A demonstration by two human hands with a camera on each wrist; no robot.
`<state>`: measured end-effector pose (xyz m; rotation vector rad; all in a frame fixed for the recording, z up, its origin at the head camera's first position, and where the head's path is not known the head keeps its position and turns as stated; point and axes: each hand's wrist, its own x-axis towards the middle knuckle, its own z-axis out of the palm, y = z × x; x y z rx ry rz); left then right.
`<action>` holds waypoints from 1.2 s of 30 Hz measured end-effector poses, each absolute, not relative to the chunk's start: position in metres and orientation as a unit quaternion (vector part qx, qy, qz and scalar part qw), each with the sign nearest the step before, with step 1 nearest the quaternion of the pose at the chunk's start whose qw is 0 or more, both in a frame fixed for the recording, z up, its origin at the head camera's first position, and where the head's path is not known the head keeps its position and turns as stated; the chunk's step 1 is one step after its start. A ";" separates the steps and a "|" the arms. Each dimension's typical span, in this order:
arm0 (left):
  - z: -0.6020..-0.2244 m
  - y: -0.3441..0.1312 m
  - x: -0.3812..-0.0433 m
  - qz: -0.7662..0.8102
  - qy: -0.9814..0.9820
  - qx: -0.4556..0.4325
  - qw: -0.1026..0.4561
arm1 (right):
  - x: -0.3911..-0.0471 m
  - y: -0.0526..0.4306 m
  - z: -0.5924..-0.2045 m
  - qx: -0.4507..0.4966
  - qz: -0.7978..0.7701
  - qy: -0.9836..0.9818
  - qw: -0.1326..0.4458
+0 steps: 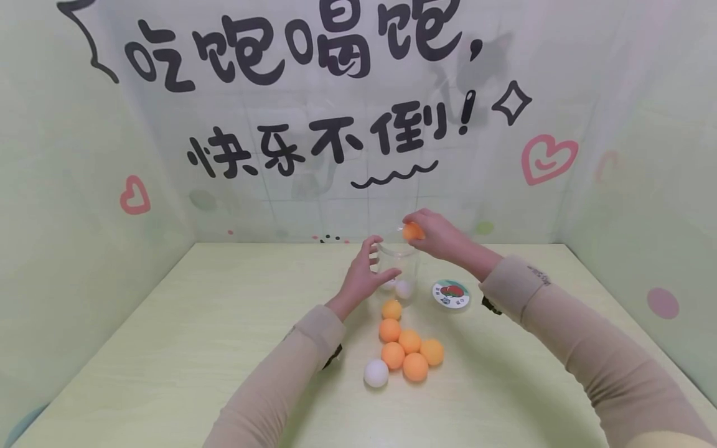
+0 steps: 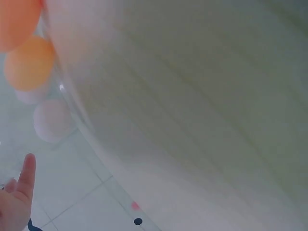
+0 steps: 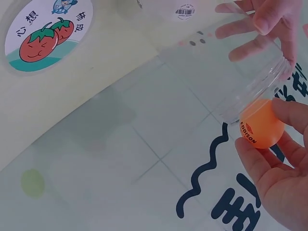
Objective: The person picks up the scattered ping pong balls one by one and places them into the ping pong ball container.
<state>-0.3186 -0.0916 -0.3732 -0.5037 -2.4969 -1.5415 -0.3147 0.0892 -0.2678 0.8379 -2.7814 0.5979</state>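
My left hand holds a clear plastic jar from its left side, thumb in front and fingers around the far side. Two white ping-pong balls lie at the bottom of the jar. Over the jar's mouth, my right hand pinches an orange ping-pong ball between thumb and fingers, close to the rim. In the left wrist view only part of the left hand shows at the lower left corner.
Several orange ping-pong balls lie clustered on the table in front of the jar, with a white ball at their near left. A round lid with a tomato picture lies right of the jar. A printed backdrop stands behind.
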 end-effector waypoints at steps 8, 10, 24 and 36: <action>-0.374 -0.094 -0.315 -0.506 -0.842 -0.171 0.079 | -0.311 0.081 -0.271 0.290 0.196 -0.932 0.094; -0.373 -0.094 -0.313 -0.503 -0.844 -0.170 0.081 | -0.310 0.079 -0.272 0.292 0.194 -0.932 0.097; -0.374 -0.099 -0.306 -0.513 -0.834 -0.184 0.082 | -0.300 0.074 -0.274 0.296 0.190 -0.931 0.103; -0.372 -0.100 -0.305 -0.507 -0.839 -0.182 0.079 | -0.274 0.075 -0.274 0.349 0.192 -0.906 0.145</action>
